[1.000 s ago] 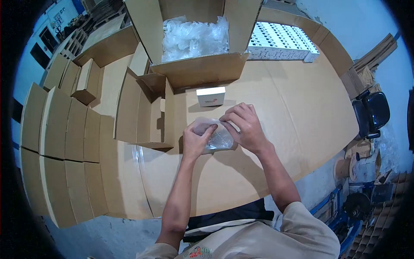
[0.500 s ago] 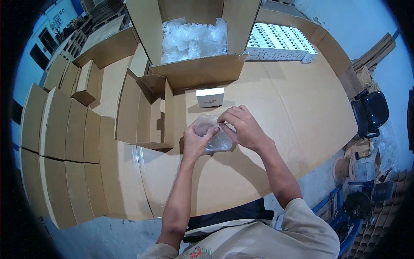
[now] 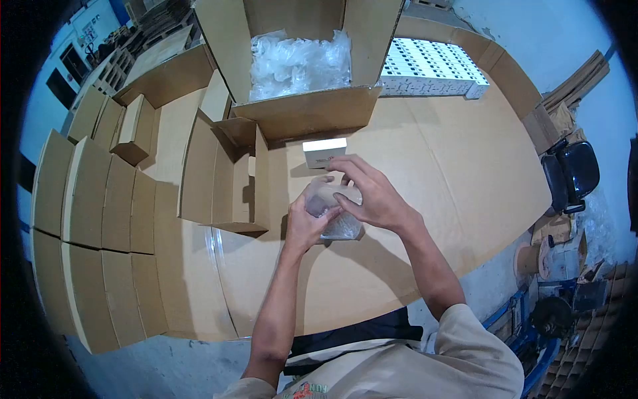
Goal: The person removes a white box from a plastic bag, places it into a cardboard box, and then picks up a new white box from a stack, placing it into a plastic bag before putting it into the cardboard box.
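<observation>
Clear plastic bag [image 3: 340,229] sits between two bare hands over a cardboard-covered table [image 3: 465,179], in the head view. The left hand [image 3: 307,223] grips the bag's left side, thumb pressed to the plastic and fingers curled around it. The right hand [image 3: 373,199] arches over the bag's upper right, fingers bent and parted from the thumb, which meets the plastic; whether they pinch it cannot be told.

A small white box [image 3: 325,153] stands on the table just beyond the hands; whether the right fingertips touch it is unclear. Behind it, a large open carton [image 3: 309,106] holds a heap of crumpled clear plastic [image 3: 300,66]. A smaller open carton [image 3: 196,176] stands to the left, near rows of brown boxes [image 3: 86,193], while patterned white boxes [image 3: 432,66] fill a block at the table's far right.
</observation>
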The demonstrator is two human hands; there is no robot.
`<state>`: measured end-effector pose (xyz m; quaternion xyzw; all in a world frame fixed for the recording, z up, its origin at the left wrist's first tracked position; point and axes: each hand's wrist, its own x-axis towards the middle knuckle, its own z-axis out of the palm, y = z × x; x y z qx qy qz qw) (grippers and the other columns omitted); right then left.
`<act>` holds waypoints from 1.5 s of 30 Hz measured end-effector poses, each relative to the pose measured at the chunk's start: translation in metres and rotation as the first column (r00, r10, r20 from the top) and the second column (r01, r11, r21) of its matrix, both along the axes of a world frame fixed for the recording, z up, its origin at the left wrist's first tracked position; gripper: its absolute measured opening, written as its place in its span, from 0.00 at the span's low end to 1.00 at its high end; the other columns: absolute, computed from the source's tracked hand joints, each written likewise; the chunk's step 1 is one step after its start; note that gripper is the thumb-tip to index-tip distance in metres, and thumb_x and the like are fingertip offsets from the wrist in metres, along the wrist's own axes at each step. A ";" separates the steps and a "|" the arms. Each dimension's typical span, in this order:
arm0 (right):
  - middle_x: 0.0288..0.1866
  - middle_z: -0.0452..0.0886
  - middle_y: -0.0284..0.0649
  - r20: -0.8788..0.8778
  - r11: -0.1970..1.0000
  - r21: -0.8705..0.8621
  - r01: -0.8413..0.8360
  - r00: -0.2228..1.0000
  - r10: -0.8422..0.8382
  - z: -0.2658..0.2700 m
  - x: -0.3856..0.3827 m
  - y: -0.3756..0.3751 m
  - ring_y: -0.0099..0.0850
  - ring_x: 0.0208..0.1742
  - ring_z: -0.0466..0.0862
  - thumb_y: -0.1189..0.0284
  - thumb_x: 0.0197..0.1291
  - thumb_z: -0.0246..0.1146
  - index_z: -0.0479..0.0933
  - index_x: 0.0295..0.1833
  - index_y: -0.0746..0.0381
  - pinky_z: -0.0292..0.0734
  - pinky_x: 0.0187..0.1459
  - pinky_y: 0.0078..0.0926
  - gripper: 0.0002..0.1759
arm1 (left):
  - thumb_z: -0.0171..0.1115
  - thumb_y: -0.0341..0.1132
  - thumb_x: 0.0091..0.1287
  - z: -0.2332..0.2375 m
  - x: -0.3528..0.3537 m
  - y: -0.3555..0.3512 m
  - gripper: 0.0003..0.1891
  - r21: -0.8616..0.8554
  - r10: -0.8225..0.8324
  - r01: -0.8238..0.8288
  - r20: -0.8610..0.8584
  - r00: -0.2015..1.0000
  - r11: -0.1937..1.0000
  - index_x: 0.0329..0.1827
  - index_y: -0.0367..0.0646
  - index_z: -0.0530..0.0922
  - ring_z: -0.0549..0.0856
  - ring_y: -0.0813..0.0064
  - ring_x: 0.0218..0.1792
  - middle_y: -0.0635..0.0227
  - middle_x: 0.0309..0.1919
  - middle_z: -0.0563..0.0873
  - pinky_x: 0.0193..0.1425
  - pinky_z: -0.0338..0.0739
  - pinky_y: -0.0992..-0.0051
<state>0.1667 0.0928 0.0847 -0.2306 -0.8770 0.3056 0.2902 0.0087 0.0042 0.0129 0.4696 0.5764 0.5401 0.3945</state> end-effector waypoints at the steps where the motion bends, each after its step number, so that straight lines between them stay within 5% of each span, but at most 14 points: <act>1: 0.56 0.84 0.52 0.015 1.000 -0.017 0.013 1.000 -0.012 0.003 0.000 -0.003 0.49 0.52 0.86 0.76 0.59 0.70 0.75 0.61 0.64 0.83 0.53 0.41 0.24 | 0.81 0.30 0.57 -0.003 0.000 0.000 0.32 0.005 0.018 -0.018 0.015 1.000 1.000 0.67 0.41 0.79 0.87 0.73 0.53 0.61 0.55 0.89 0.58 0.83 0.68; 8: 0.44 0.87 0.51 0.160 0.998 -0.053 -0.027 0.987 0.036 -0.009 -0.001 0.007 0.51 0.48 0.87 0.74 0.60 0.70 0.79 0.49 0.65 0.83 0.50 0.44 0.13 | 0.84 0.35 0.55 -0.012 -0.002 0.000 0.31 0.012 0.045 -0.044 -0.116 0.992 0.999 0.62 0.39 0.82 0.90 0.71 0.48 0.59 0.49 0.91 0.54 0.85 0.67; 14: 0.39 0.88 0.51 0.207 0.989 -0.134 -0.060 0.974 0.088 0.004 -0.006 0.006 0.54 0.43 0.87 0.74 0.60 0.70 0.81 0.44 0.65 0.82 0.46 0.47 0.09 | 0.84 0.38 0.56 -0.006 -0.004 -0.002 0.21 -0.213 -0.033 0.005 -0.125 0.992 0.977 0.48 0.36 0.88 0.91 0.72 0.38 0.61 0.37 0.93 0.48 0.85 0.67; 20: 0.34 0.87 0.49 0.055 0.995 0.091 0.036 0.998 -0.041 -0.014 -0.014 0.015 0.48 0.38 0.88 0.72 0.66 0.67 0.85 0.40 0.63 0.82 0.42 0.42 0.05 | 0.83 0.33 0.57 -0.008 -0.007 -0.002 0.18 -0.238 -0.005 -0.009 -0.060 0.998 0.971 0.47 0.36 0.87 0.89 0.76 0.37 0.63 0.39 0.93 0.47 0.85 0.70; 23: 0.31 0.87 0.46 -0.145 0.984 -0.087 0.156 0.975 -0.168 -0.010 -0.011 0.024 0.36 0.33 0.88 0.72 0.70 0.65 0.85 0.40 0.64 0.81 0.37 0.35 0.08 | 0.83 0.32 0.57 -0.017 -0.009 0.000 0.17 -0.148 0.006 -0.012 -0.037 0.999 0.989 0.46 0.35 0.87 0.90 0.76 0.39 0.63 0.39 0.93 0.48 0.85 0.71; 27: 0.39 0.88 0.34 -0.570 0.859 -0.511 -0.030 0.760 -0.312 -0.043 -0.009 0.063 0.23 0.40 0.83 0.72 0.74 0.63 0.82 0.50 0.67 0.79 0.43 0.24 0.09 | 0.82 0.30 0.58 -0.016 -0.010 0.000 0.16 -0.124 0.034 -0.034 -0.004 0.999 0.992 0.46 0.34 0.86 0.90 0.75 0.41 0.64 0.40 0.92 0.50 0.85 0.72; 28: 0.49 0.87 0.33 -0.530 0.865 -0.501 -0.010 0.794 -0.298 -0.050 -0.008 0.070 0.23 0.47 0.82 0.76 0.73 0.62 0.80 0.58 0.67 0.79 0.49 0.22 0.12 | 0.82 0.30 0.58 -0.015 -0.011 0.000 0.16 -0.131 0.041 -0.042 -0.010 0.999 0.991 0.46 0.34 0.86 0.90 0.76 0.41 0.64 0.40 0.92 0.50 0.85 0.72; 32: 0.66 0.80 0.37 -0.473 0.893 -0.446 -0.054 0.862 -0.184 -0.077 -0.011 0.074 0.24 0.58 0.80 0.83 0.68 0.65 0.79 0.65 0.63 0.81 0.53 0.24 0.21 | 0.82 0.31 0.58 -0.013 -0.015 0.002 0.17 -0.132 0.046 -0.047 -0.007 0.999 0.990 0.47 0.34 0.86 0.90 0.76 0.42 0.64 0.41 0.92 0.51 0.84 0.72; 35: 0.65 0.82 0.36 -0.457 0.836 -0.524 -0.161 0.882 -0.117 -0.092 -0.016 0.072 0.25 0.55 0.82 0.85 0.64 0.68 0.80 0.65 0.61 0.83 0.52 0.24 0.24 | 0.82 0.31 0.58 -0.016 -0.016 0.002 0.17 -0.114 0.085 -0.088 -0.038 0.996 0.989 0.48 0.35 0.86 0.90 0.76 0.42 0.64 0.41 0.92 0.51 0.84 0.72; 39: 0.57 0.86 0.36 -0.382 0.822 -0.569 -0.024 0.893 -0.239 -0.099 -0.023 0.074 0.23 0.45 0.86 0.84 0.63 0.70 0.83 0.62 0.62 0.84 0.48 0.23 0.22 | 0.82 0.32 0.58 -0.021 -0.018 0.004 0.19 -0.093 0.095 -0.102 -0.074 0.993 0.990 0.49 0.35 0.86 0.90 0.74 0.42 0.62 0.42 0.92 0.51 0.85 0.71; 45: 0.54 0.86 0.40 -0.469 0.797 -0.604 -0.018 0.816 -0.337 -0.096 -0.015 0.069 0.25 0.47 0.86 0.85 0.64 0.70 0.82 0.61 0.65 0.84 0.48 0.22 0.20 | 0.82 0.35 0.58 -0.023 -0.021 0.007 0.21 -0.070 0.134 -0.144 -0.129 0.983 0.987 0.51 0.35 0.87 0.92 0.70 0.43 0.58 0.42 0.93 0.51 0.85 0.68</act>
